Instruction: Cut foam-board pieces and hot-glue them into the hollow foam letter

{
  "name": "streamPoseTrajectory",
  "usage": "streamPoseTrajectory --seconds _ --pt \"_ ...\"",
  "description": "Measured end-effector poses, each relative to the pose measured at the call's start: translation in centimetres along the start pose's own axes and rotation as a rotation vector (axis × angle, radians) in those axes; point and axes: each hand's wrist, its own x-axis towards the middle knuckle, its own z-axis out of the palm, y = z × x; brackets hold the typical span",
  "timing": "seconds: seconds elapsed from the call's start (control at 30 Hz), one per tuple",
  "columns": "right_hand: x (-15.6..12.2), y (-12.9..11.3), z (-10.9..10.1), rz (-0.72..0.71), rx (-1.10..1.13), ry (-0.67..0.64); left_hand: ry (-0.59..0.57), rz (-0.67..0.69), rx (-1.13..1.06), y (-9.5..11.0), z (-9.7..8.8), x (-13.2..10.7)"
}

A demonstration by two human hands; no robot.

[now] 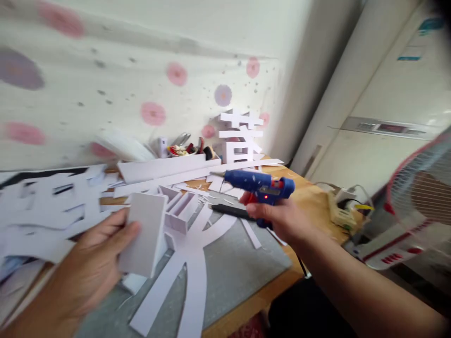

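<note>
Left hand: grasped, at 8 o'clock on a dial centred in the view, the left hand [105, 244] pinched a white rectangular panel [144, 232], thumb across its near face.
Right hand: grasping, toward 4 o'clock, the right hand [278, 216] was wrapped around the handle of a blue hot glue gun [252, 180].
Glue gun: its nozzle pointed to 9 o'clock, apart from the panel; a red light glowed on its side.
White cut-out: at 7 o'clock, the curved-limbed cut-out [190, 249] lay flat on a grey cutting mat [243, 272], with upright strips [178, 224] standing at its upper end.
Black tool: near the gun, blurred, perhaps a utility knife [229, 210].
Raised character: at 1 o'clock, a white three-dimensional character [241, 134] stood at the back of the wooden worktop [299, 183].
</note>
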Motion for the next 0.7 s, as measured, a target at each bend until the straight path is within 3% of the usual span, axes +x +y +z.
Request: streamPoseTrajectory --seconds 0.1,0.2,0.53,0.7 --pt "-0.3 0.9 3.8 0.017 0.055 -0.196 -0.098 -0.013 -0.046 0.2 0.9 -0.5" --pt "-0.6 1.9 5.5 -0.001 0.075 -0.252 -0.187 -0.016 -0.062 0.2 0.6 -0.6" --pt "-1.8 1.8 5.1 -0.140 -0.093 -0.210 -0.271 -0.063 -0.069 0.2 0.2 -0.9" --pt "-2.0 1.7 5.1 -0.174 -0.130 -0.249 -0.295 -0.056 -0.048 -0.1 0.1 -0.8"
